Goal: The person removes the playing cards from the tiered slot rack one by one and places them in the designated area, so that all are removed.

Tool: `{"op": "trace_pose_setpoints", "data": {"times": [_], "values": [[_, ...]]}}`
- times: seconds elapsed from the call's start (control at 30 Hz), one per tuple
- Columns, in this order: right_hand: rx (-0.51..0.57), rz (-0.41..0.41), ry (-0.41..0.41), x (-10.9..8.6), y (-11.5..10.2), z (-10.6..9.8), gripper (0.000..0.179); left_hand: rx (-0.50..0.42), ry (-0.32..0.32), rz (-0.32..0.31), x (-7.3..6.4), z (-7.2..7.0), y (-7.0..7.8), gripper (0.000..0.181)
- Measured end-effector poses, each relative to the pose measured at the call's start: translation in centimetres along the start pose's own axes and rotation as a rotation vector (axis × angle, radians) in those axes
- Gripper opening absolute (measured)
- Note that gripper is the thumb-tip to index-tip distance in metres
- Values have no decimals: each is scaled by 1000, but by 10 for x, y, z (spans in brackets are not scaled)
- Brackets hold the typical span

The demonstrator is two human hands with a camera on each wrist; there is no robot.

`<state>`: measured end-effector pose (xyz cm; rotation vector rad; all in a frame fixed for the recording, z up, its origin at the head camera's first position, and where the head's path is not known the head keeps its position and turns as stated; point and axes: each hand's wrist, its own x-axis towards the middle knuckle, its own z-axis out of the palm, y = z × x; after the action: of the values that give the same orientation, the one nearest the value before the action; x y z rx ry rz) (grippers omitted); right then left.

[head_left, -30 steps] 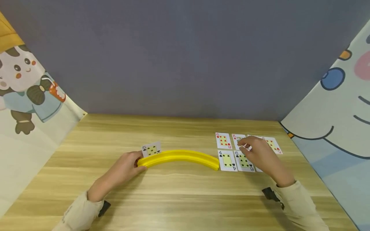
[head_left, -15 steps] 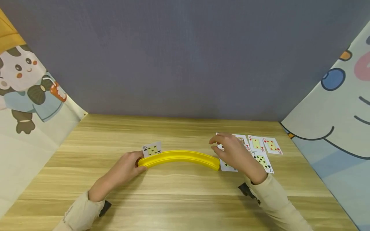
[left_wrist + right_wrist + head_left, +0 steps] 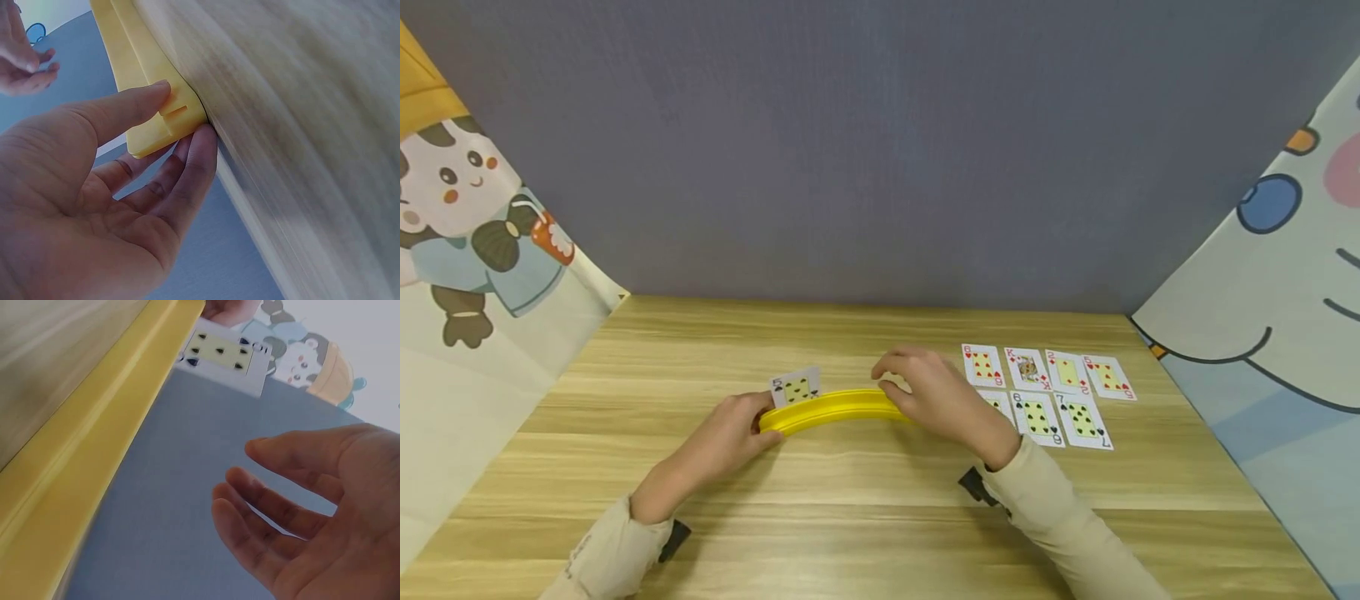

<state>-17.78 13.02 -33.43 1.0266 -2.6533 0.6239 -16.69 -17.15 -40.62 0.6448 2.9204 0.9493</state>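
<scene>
A curved yellow card holder (image 3: 835,408) stands on the table, and a five of spades (image 3: 796,386) sits upright in its groove near the left end. My left hand (image 3: 726,433) grips that end; in the left wrist view the thumb lies on the front of the card holder (image 3: 150,69) and fingers curl behind and under it. My right hand (image 3: 936,396) hovers over the holder's right part, hiding its right end. In the right wrist view the right hand (image 3: 312,506) has its thumb and fingers apart, with nothing between them.
Playing cards lie face up in two rows at the right. The king of diamonds (image 3: 1027,369), two of diamonds (image 3: 1067,372) and heart cards form the back row. The six of spades (image 3: 1037,418) and seven of spades (image 3: 1084,421) are in front. A grey wall (image 3: 880,167) rises behind.
My right hand has moved left from above the laid-out cards to over the card holder, uncovering most of the cards. The left hand, the holder and its five of spades stay put.
</scene>
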Motion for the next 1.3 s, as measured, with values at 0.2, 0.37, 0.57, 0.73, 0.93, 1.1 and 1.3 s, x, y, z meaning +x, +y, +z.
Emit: {"op": "trace_pose_setpoints", "data": {"times": [0.2, 0.37, 0.57, 0.73, 0.93, 1.1, 1.3], "values": [[40, -58, -26, 23, -17, 8, 13, 5, 1, -3, 1, 1, -2, 36], [76, -57, -49, 29, -23, 21, 17, -3, -4, 3, 3, -1, -2, 35], [106, -40, -124, 25, -23, 44, 28, 12, -12, 16, 3, -2, -2, 34], [199, -23, -156, 25, -22, 54, 31, 8, -10, 22, 3, -2, -1, 35], [484, 55, -237, 26, -20, 62, 35, -24, -26, 14, 3, -3, -2, 36], [522, 70, -248, 26, -18, 67, 39, -36, -32, 17, 3, -3, -2, 36], [515, 88, -238, 27, -19, 65, 40, -14, -24, 15, 3, -3, -3, 31]]}}
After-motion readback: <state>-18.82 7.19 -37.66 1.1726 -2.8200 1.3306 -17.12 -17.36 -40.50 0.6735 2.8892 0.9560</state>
